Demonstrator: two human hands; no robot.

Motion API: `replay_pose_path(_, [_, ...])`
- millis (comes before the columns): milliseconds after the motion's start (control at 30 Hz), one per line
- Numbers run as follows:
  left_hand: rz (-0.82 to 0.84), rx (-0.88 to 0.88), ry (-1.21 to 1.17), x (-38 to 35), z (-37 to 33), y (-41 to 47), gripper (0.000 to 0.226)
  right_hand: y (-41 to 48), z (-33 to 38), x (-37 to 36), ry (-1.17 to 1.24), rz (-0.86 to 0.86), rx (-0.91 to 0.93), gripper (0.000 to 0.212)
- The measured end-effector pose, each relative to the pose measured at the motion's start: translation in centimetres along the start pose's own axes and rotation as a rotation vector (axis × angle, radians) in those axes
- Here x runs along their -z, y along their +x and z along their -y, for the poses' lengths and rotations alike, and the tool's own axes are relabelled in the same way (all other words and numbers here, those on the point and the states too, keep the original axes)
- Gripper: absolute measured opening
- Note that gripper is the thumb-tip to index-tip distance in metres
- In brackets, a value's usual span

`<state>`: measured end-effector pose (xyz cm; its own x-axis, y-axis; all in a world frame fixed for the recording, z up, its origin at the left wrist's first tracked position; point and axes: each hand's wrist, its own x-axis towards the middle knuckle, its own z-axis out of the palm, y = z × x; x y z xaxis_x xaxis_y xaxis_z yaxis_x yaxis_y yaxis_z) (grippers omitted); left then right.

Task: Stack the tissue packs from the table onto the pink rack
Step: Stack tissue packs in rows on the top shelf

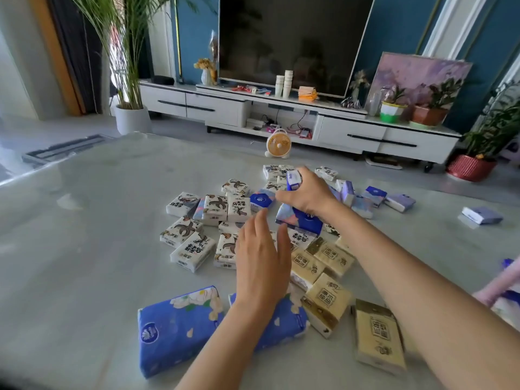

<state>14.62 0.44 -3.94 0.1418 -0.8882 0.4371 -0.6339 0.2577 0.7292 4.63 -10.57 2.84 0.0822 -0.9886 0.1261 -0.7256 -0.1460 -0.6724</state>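
Many small tissue packs lie scattered over the grey table (84,263): white ones with brown print (188,250), beige ones (326,301), and purple-blue ones (399,202). Two large blue flowered packs (177,327) lie at the near edge. My right hand (306,194) grips a small blue-and-white pack (293,180) above the pile, over a bigger blue pack (301,219). My left hand (261,260) hovers with straight fingers above the white packs and holds nothing. A bit of the pink rack (498,285) shows at the right edge.
One purple pack (481,215) lies apart at the far right of the table. Beyond the table stand a small orange fan (278,143) on the floor, a white TV cabinet (351,130) and potted plants (472,164).
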Motion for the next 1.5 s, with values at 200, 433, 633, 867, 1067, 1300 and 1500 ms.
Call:
replay_pose_path(200, [0.302,0.298,-0.917,4.4,-7.2,-2.2,0.049,-12.7,3.5,5.4,-0.237,0.089,0.224,0.037])
replay_pose_path(433, [0.484,0.251,-0.887,4.5,-15.4,-7.8,0.039,-22.2,1.9,12.0,-0.404,-0.115,0.339,0.069])
replay_pose_path(633, [0.496,0.135,-0.808,3.2,-20.6,-8.2,0.019,-27.0,1.1,18.4,-0.264,-0.174,0.314,0.079])
replay_pose_path(867, [0.488,-0.083,-0.752,2.3,-26.3,-7.9,0.019,-32.0,-1.4,26.9,0.060,-0.316,0.215,0.063])
replay_pose_path(1067, [0.508,0.073,-0.678,-2.4,-30.2,-5.3,0.014,-30.6,-8.6,33.9,0.254,-0.511,-0.129,0.018])
replay_pose_path(1300, [0.476,-0.222,-0.297,-9.3,-33.6,-2.5,0.028,-26.0,-12.7,35.1,0.123,-0.513,-0.277,0.014])
replay_pose_path(1500, [0.518,-0.348,-0.011,-11.4,-33.2,-1.3,0.029,-25.0,-13.6,34.3,-0.150,-0.484,-0.284,0.025])
